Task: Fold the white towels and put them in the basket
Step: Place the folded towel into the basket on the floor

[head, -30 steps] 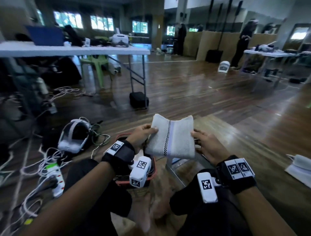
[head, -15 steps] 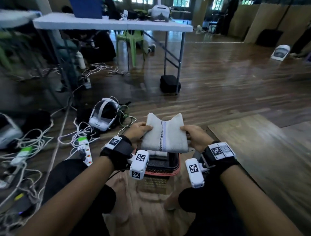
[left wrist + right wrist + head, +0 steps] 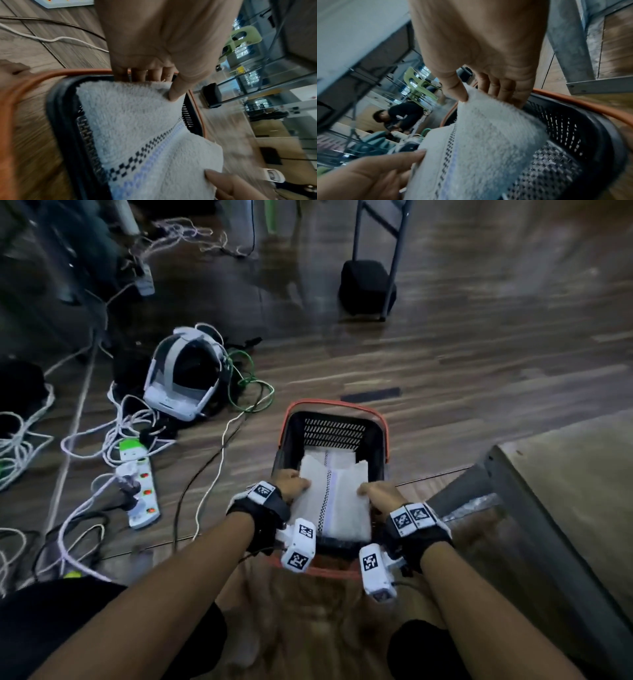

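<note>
A folded white towel (image 3: 337,501) with a black checked stripe and a pale blue band hangs over the black basket (image 3: 334,426) with orange handles, on the floor between my knees. My left hand (image 3: 291,479) pinches its left edge, thumb on top and fingers underneath, as the left wrist view shows on the towel (image 3: 137,121) over the basket (image 3: 65,108). My right hand (image 3: 378,493) pinches the right edge of the towel (image 3: 488,135) the same way above the basket (image 3: 573,142). Another folded white towel (image 3: 339,458) lies inside the basket beneath it.
A white headset (image 3: 181,378), a power strip (image 3: 140,487) and tangled cables (image 3: 102,440) lie on the wooden floor to the left. A low wooden platform with a metal frame (image 3: 548,508) stands at the right. A black weight (image 3: 366,285) sits by a table leg ahead.
Both hands have lowered the folded towel from chest height down into the mouth of the basket, and my head has tipped down to look at it.
</note>
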A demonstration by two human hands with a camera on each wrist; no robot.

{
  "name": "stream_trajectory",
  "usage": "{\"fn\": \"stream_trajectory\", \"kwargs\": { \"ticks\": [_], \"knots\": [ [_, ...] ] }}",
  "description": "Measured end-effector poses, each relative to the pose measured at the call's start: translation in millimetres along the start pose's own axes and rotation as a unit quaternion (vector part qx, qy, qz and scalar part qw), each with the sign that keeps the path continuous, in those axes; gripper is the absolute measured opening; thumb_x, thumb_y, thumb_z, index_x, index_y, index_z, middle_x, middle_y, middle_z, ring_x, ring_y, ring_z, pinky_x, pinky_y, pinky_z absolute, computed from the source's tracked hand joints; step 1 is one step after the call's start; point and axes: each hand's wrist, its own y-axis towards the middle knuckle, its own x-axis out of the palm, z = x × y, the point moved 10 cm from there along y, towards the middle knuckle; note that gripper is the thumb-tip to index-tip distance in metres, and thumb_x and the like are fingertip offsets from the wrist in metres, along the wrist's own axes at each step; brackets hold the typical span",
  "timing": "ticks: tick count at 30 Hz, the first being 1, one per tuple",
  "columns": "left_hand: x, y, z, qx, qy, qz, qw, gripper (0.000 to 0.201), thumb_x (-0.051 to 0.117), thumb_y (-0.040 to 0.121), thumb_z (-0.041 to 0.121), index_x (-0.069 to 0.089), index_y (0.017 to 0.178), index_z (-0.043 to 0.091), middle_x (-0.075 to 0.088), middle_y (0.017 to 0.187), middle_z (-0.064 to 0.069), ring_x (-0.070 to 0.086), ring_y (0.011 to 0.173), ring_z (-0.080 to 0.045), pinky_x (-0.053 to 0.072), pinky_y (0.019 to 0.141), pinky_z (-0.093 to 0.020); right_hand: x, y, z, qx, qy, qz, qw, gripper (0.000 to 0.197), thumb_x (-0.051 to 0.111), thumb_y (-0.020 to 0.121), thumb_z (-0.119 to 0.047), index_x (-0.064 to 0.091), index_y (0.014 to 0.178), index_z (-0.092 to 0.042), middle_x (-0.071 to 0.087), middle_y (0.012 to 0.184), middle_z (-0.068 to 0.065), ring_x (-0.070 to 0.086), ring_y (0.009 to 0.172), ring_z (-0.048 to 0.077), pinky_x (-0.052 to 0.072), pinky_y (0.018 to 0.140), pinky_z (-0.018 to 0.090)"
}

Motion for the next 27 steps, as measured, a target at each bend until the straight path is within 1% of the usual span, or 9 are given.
{"fn": "stream_trajectory", "kwargs": {
  "ticks": [2, 5, 6, 8, 10, 14, 20, 24, 27],
  "knots": [
    [5.9, 34.4, -1.1, -0.011, 0.015, 0.001, 1.0, 0.011, 0.055, 0.089, 0.006, 0.065, 0.093, 0.001, 0.061, 0.095, -0.011, 0.058, 0.081, -0.022, 0.048, 0.07, -0.028, 0.4, 33.6, 0.9, 0.004, -0.018, 0.011, 1.0, 0.015, 0.056, 0.083, -0.017, 0.059, 0.082, -0.003, 0.059, 0.087, 0.014, 0.058, 0.084, 0.031, 0.042, 0.072, 0.036],
    [10.7, 87.2, -4.4, -0.026, 0.038, 0.007, 0.999, 0.016, 0.054, 0.089, 0.006, 0.059, 0.074, 0.007, 0.059, 0.092, -0.01, 0.055, 0.07, -0.019, 0.042, 0.051, -0.019, 1.6, 80.8, 0.1, 0.005, -0.032, 0.021, 0.999, 0.016, 0.054, 0.085, -0.017, 0.058, 0.076, -0.005, 0.058, 0.078, 0.01, 0.054, 0.076, 0.025, 0.037, 0.061, 0.026],
    [11.4, 103.9, -5.4, -0.028, 0.047, 0.009, 0.998, 0.016, 0.054, 0.088, 0.006, 0.059, 0.074, 0.008, 0.059, 0.092, -0.01, 0.055, 0.07, -0.019, 0.042, 0.051, -0.018, 3.0, 97.4, 0.0, 0.006, -0.035, 0.022, 0.999, 0.017, 0.053, 0.086, -0.016, 0.057, 0.074, -0.005, 0.057, 0.074, 0.008, 0.052, 0.072, 0.024, 0.035, 0.056, 0.026],
    [11.7, 135.2, -6.1, -0.029, 0.054, 0.017, 0.998, 0.009, 0.055, 0.087, 0.007, 0.064, 0.088, 0.004, 0.061, 0.096, -0.011, 0.056, 0.08, -0.021, 0.044, 0.063, -0.021, 5.4, 130.2, -3.7, 0.004, -0.028, 0.032, 0.999, 0.013, 0.053, 0.086, -0.014, 0.057, 0.077, -0.005, 0.056, 0.076, 0.009, 0.051, 0.071, 0.023, 0.033, 0.053, 0.025],
    [12.0, 163.8, -9.4, -0.033, 0.042, 0.028, 0.998, 0.019, 0.054, 0.086, 0.006, 0.065, 0.1, 0.001, 0.062, 0.095, -0.012, 0.057, 0.085, -0.021, 0.044, 0.072, -0.025, 6.0, 159.8, -10.0, -0.002, -0.013, 0.056, 0.998, 0.011, 0.054, 0.085, -0.014, 0.059, 0.085, -0.005, 0.057, 0.084, 0.011, 0.052, 0.074, 0.024, 0.034, 0.054, 0.025],
    [17.2, 203.3, -11.7, -0.021, 0.018, 0.048, 0.998, 0.023, 0.053, 0.087, 0.01, 0.062, 0.108, 0.006, 0.06, 0.1, -0.01, 0.056, 0.088, -0.021, 0.045, 0.078, -0.028, 6.3, 202.6, -9.5, -0.007, 0.012, 0.114, 0.993, 0.022, 0.052, 0.085, -0.018, 0.062, 0.096, -0.003, 0.06, 0.088, 0.01, 0.057, 0.079, 0.027, 0.038, 0.068, 0.025],
    [23.1, 217.8, -38.0, -0.028, 0.002, 0.096, 0.995, 0.032, 0.056, 0.089, 0.011, 0.056, 0.119, 0.0, 0.062, 0.115, -0.018, 0.059, 0.104, -0.03, 0.046, 0.089, -0.033, 18.6, 221.0, 18.5, 0.029, 0.025, 0.119, 0.992, 0.035, 0.047, 0.087, -0.02, 0.055, 0.115, -0.002, 0.058, 0.1, 0.012, 0.052, 0.079, 0.025, 0.035, 0.064, 0.026],
    [17.4, 218.6, -34.5, -0.021, -0.005, 0.134, 0.991, 0.032, 0.055, 0.091, 0.016, 0.054, 0.122, 0.005, 0.061, 0.12, -0.015, 0.058, 0.108, -0.03, 0.045, 0.089, -0.031, 14.6, 220.0, 17.7, 0.011, 0.045, 0.145, 0.988, 0.029, 0.048, 0.085, -0.017, 0.059, 0.106, 0.0, 0.063, 0.103, 0.016, 0.053, 0.076, 0.025, 0.031, 0.048, 0.023],
    [14.8, 217.2, -28.1, -0.001, 0.0, 0.153, 0.988, 0.031, 0.053, 0.092, 0.014, 0.054, 0.121, 0.005, 0.06, 0.121, -0.014, 0.058, 0.107, -0.03, 0.043, 0.083, -0.028, 15.6, 217.1, 20.1, 0.009, 0.054, 0.15, 0.987, 0.028, 0.049, 0.085, -0.016, 0.058, 0.107, -0.001, 0.063, 0.107, 0.016, 0.053, 0.078, 0.023, 0.032, 0.052, 0.024]
  ]
}}
